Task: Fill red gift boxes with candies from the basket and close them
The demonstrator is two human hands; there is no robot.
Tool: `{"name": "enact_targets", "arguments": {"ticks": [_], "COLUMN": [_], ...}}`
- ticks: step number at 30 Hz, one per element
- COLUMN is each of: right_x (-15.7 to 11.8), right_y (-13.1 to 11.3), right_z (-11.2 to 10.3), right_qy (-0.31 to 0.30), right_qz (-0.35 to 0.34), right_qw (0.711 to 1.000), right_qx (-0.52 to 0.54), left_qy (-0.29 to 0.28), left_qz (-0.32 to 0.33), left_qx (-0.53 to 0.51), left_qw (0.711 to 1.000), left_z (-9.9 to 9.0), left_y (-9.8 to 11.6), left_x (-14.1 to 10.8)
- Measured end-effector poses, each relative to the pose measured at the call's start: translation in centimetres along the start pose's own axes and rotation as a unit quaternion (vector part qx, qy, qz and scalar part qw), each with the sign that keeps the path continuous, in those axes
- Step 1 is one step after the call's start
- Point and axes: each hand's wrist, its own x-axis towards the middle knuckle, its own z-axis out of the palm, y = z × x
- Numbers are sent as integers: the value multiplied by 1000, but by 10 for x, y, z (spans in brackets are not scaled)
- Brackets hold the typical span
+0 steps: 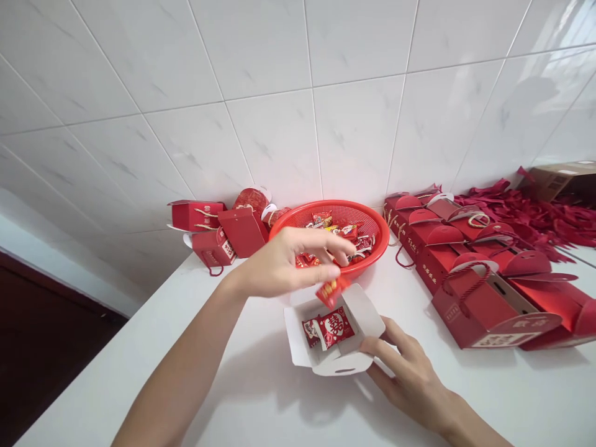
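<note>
An open box (298,341) with a white inside sits on the white table, its flaps spread. Two red-wrapped candies (336,327) lie in it. Just over its back edge is another red candy (331,290), slightly blurred, below the fingers of my left hand (291,261). Those fingers are apart and hold nothing; the hand is between the box and the red basket (379,239), which contains several wrapped candies (349,233). My right hand (405,372) grips the box's right side, thumb at the rim and other fingers outside.
Closed red boxes (484,298) stand in rows at the right, with red ribbons (549,214) and a cardboard box (563,177) behind. More red boxes (242,231) lie at the back left. A tiled wall (270,143) borders the table (251,385).
</note>
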Motion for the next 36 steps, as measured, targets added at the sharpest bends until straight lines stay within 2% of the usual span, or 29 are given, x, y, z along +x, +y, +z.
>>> {"name": "enact_targets", "arguments": {"ticks": [2, 4, 7, 9, 10, 12, 15, 17, 21, 28, 32, 36], "right_x": [0, 1, 3, 4, 4, 5, 6, 6, 7, 7, 6, 6], "right_y": [0, -1, -2, -3, -3, -3, -3, -3, -2, -3, -3, -4], "right_z": [1, 0, 0, -1, -1, -1, -1, -1, -1, -2, -2, -2], "right_qy": [-3, -8, -10, -6, -4, -3, 1, 1, -2, -5, -9, -4], "right_qz": [1, -1, -1, -1, -2, -2, 0, 3, 6, 0, 5, 3], "right_qw": [1000, 1000, 1000, 1000, 1000, 1000, 1000, 1000, 1000, 1000, 1000, 1000], "right_qx": [4, 4, 0, 0, 0, 1, 0, 0, 1, -1, 4, 1], "left_qy": [-39, -20, 55, 68, 51, -26, -148, -187, -200, -187, -178, -180], "left_qz": [2, -14, -77, -127, -152, -211, -287, -312, -345, -392, -406, -413], "left_qx": [29, 46, 64, 96, 124, 192, 259, 279, 283, 310, 313, 302], "left_qw": [999, 999, 993, 985, 979, 958, 911, 889, 872, 845, 840, 840], "left_z": [-1, -7, -22, -31, -35, -39, -40, -39, -34, -26, -25, -23], "left_y": [7, -1, -31, -57, -69, -91, -115, -126, -146, -179, -186, -184], "left_x": [-5, -6, 0, 7, 12, 23, 40, 49, 58, 53, 53, 54]}}
